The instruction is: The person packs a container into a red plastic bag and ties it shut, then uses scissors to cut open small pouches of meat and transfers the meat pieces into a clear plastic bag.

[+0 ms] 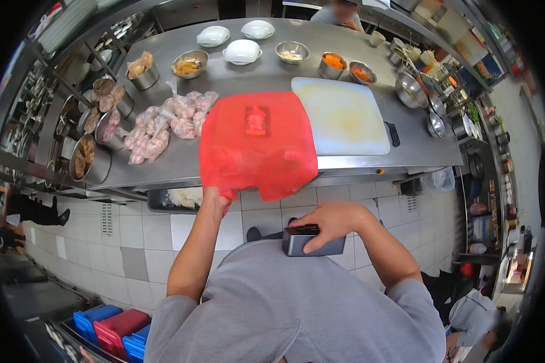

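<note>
A red plastic bag (242, 136) with a small printed figure is spread over the near edge of the steel counter. At its lower left corner my left hand (221, 199) is closed on the bag, its fingers partly hidden by the red film. Close to my waist, my right hand (333, 221) grips a dark grey box-shaped object (297, 243) with a black top, the thumb across its front. What kind of object it is I cannot make out. Right of the bag lies a white cutting board (342, 115), with a black-handled tool (393, 134) at its edge.
Bags of pale raw meat (148, 136) lie left of the red bag. Metal pots (94, 166) line the counter's left end. White bowls (242, 53) and steel bowls stand along the back. A tub (157, 198) sits below the counter. Other people are at the far side and lower right.
</note>
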Demonstrator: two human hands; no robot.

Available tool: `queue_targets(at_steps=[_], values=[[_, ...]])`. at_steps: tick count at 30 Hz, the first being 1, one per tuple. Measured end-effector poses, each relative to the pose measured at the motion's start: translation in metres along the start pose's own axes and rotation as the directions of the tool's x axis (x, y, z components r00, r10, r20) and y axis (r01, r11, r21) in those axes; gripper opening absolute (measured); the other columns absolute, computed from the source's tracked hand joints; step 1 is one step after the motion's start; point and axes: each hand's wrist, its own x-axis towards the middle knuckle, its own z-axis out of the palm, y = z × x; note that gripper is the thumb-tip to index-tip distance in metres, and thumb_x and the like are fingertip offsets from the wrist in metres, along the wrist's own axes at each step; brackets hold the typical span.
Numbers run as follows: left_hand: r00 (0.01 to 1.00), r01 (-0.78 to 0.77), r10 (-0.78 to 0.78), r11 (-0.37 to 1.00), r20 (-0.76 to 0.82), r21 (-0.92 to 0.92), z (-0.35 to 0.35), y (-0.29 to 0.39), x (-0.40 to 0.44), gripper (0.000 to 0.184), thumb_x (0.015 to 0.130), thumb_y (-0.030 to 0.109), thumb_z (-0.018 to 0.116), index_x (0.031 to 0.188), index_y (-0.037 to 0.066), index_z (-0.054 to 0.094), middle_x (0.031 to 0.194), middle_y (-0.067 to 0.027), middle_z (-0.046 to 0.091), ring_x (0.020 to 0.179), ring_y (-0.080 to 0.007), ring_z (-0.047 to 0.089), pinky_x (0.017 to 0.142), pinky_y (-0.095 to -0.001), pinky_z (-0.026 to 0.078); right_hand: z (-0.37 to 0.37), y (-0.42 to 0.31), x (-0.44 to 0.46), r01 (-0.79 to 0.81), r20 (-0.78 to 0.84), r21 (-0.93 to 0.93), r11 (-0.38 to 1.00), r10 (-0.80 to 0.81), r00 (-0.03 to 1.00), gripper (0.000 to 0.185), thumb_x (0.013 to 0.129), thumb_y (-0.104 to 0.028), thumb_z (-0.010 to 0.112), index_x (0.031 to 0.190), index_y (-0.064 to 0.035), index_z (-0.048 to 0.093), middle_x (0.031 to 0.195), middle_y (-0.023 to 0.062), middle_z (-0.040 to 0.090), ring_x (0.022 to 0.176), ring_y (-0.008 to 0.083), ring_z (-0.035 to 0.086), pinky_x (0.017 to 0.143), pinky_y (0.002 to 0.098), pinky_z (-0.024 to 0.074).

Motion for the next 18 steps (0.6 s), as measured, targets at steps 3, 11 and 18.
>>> queue_targets(at_steps=[3, 11, 18], values=[[0.999, -0.031, 0.035, 0.992, 0.032, -0.123, -0.007, -0.001, -0.001, 0.053, 0.099, 0.035, 0.063, 0.142, 0.011, 0.047, 0.135, -0.0100, 0.059, 0.115, -0.0303, 0.065, 0.084, -0.0539, 0.061, 0.031, 0.050, -0.016, 0.002, -0.068, 0.108, 0.994, 0.005, 0.998, 0.081, 0.079, -0.059, 0.074, 0.140, -0.0098, 0.058, 0.117, 0.0117, 0.072, 0.102, 0.0314, 0.069, 0.091, 0.0370, 0.0523], [0.997, -0.052, 0.051, 0.999, 0.049, 0.013, 0.024, -0.009, -0.011, 0.048, 0.102, 0.034, 0.057, 0.142, 0.010, 0.048, 0.135, -0.0112, 0.060, 0.117, -0.0306, 0.064, 0.088, -0.0515, 0.060, 0.158, 0.201, -0.019, 0.310, -0.320, 0.945, 0.105, 0.495, 0.808, 0.048, 0.097, -0.043, 0.057, 0.125, -0.0038, 0.064, 0.106, 0.0105, 0.071, 0.088, 0.0211, 0.070, 0.076, 0.0371, 0.0585], [0.993, 0.060, -0.069, 0.993, 0.094, 0.098, 0.047, -0.016, -0.015, 0.045, 0.103, 0.034, 0.053, 0.140, 0.011, 0.049, 0.135, -0.0111, 0.060, 0.114, -0.0339, 0.064, 0.084, -0.0545, 0.060, 0.120, 0.158, 0.042, 0.698, -0.554, 0.659, -0.279, 0.448, 0.702, 0.073, 0.096, -0.066, 0.047, 0.143, -0.0103, 0.052, 0.136, 0.0064, 0.062, 0.082, 0.0217, 0.068, 0.063, 0.0330, 0.0596]])
